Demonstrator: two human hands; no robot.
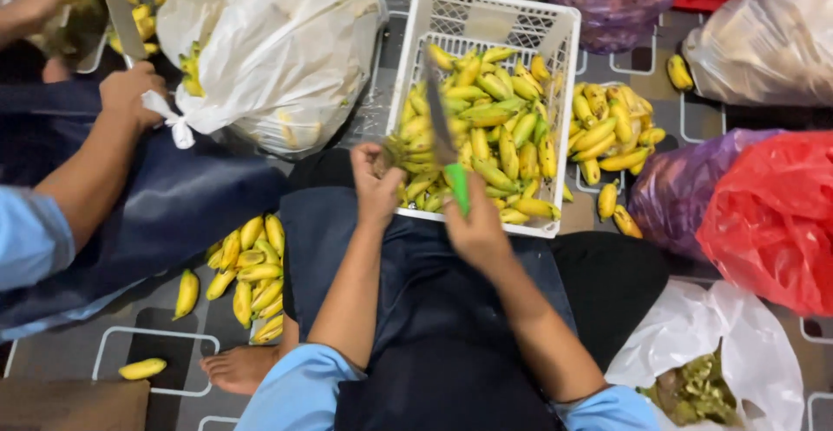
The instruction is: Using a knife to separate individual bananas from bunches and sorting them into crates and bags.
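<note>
Right-hand (pixel 473 227) grip on green-handled knife (pixel 444 140)

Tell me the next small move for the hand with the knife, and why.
Probably draw the knife down through the stem of the banana bunch so the fruit drops into the white crate. The right hand holds the green handle with the blade raised over the crate, and the left hand steadies the bunch at the crate's near edge.

you sit on a dark grey floor (pixel 165 327) patterned with white rounded squares. plastic sacks crowd its edges: white (pixel 286 41), purple (pixel 668 197), red (pixel 772 218). a brown wooden board (pixel 74 405) lies at the lower left. the light is even.
</note>
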